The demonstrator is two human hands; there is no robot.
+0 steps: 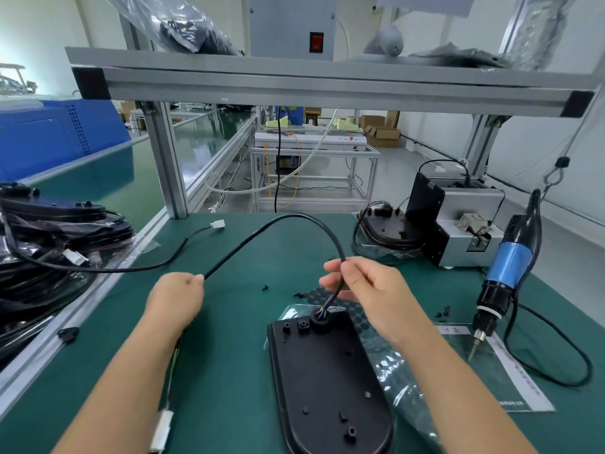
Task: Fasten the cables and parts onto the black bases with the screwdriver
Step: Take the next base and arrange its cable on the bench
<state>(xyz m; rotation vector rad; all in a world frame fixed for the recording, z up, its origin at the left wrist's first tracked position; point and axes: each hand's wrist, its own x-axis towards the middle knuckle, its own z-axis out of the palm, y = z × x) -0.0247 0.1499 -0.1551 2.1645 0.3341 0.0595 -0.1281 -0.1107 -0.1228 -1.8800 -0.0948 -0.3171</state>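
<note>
A black oval base [327, 381] lies flat on the green mat in front of me. A black cable [278, 224] arcs above the mat between my hands. My left hand [176, 299] grips one stretch of it in a closed fist. My right hand [363, 290] pinches the cable just above the base, where its stripped coloured wires enter a round black grommet [319, 319] at the base's far end. The blue and black electric screwdriver [504, 273] hangs tip down at the right, held by neither hand.
A screw feeder box [458, 221] stands at the back right, with a finished base and coiled cable [383, 231] beside it. Bagged black bases and cables [49, 244] pile up at the left. Loose black screws [265, 287] dot the mat. A clear bag [402, 381] lies under my right forearm.
</note>
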